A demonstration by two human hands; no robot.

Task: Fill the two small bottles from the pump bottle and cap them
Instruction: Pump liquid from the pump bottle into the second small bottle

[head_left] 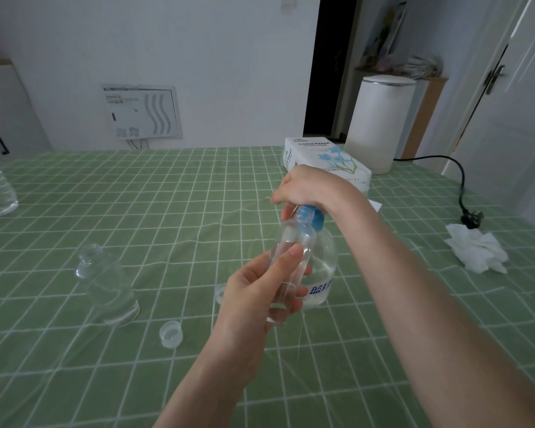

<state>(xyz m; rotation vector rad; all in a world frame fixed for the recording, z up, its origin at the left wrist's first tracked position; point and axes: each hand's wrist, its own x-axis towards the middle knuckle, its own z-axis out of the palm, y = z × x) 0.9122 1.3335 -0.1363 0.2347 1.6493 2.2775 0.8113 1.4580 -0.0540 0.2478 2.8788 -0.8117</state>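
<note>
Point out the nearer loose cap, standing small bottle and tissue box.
nearer loose cap [171, 334], head view, its hollow middle
standing small bottle [105, 287], head view, its body
tissue box [325, 151], head view, its top face

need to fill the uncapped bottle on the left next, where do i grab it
Best grip the standing bottle round its straight body below the shoulder, coming from the side: it stands upright with its mouth open, so the neck should stay clear.

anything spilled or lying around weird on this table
No spill shows. A crumpled tissue lies at the right of the tablecloth beside an unplugged power plug; a bottle cap lies loose near the uncapped small bottle.
</note>
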